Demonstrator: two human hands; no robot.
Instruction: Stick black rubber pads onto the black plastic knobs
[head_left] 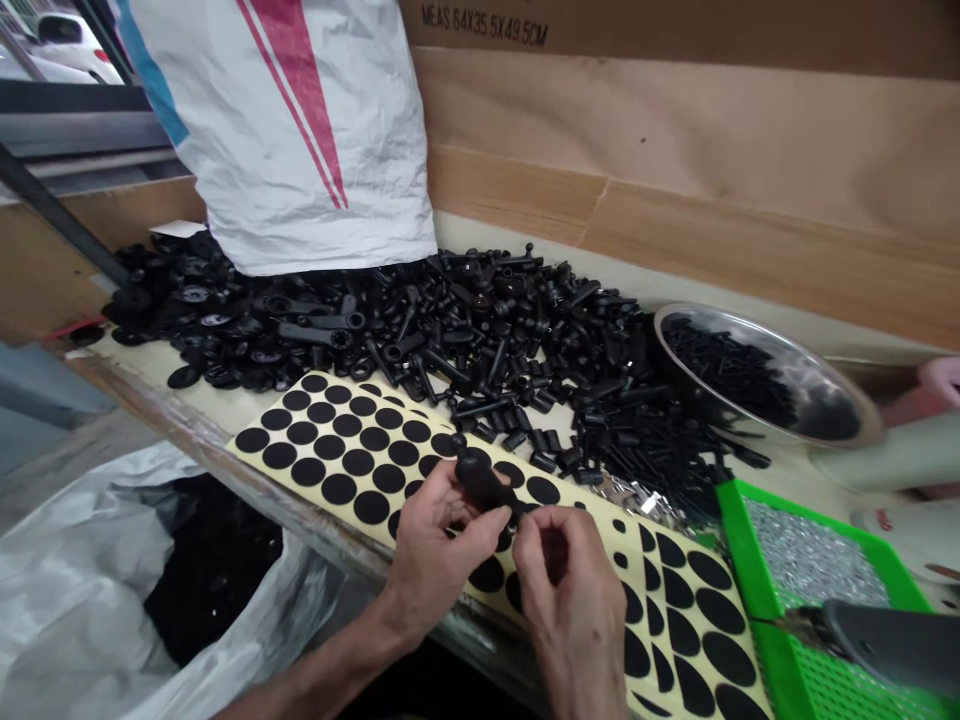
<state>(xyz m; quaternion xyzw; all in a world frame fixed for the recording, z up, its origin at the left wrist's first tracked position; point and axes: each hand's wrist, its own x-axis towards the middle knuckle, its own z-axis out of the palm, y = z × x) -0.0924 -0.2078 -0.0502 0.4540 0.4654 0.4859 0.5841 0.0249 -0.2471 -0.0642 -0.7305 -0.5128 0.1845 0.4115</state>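
My left hand (442,530) grips a black plastic arm-like part (480,478) with a small ball at its far end. Fingertips of my right hand (570,580) are pinched together at the near end of that part; whatever they hold there is too small and hidden to make out. Both hands are over yellowish sheets of round black stickers (337,488), which lie along the front edge of the bench. Beyond the hands spreads a heap of loose black plastic parts (480,340), with several small shiny metal clips (645,500) at its near right side.
A metal bowl (832,425) of thin black pieces stands at right. Nearer is a green tray (757,600) of small screws (817,550), with a power screwdriver (892,640) across it. A white sack (322,130) stands behind; an open plastic bag (75,590) sits lower left.
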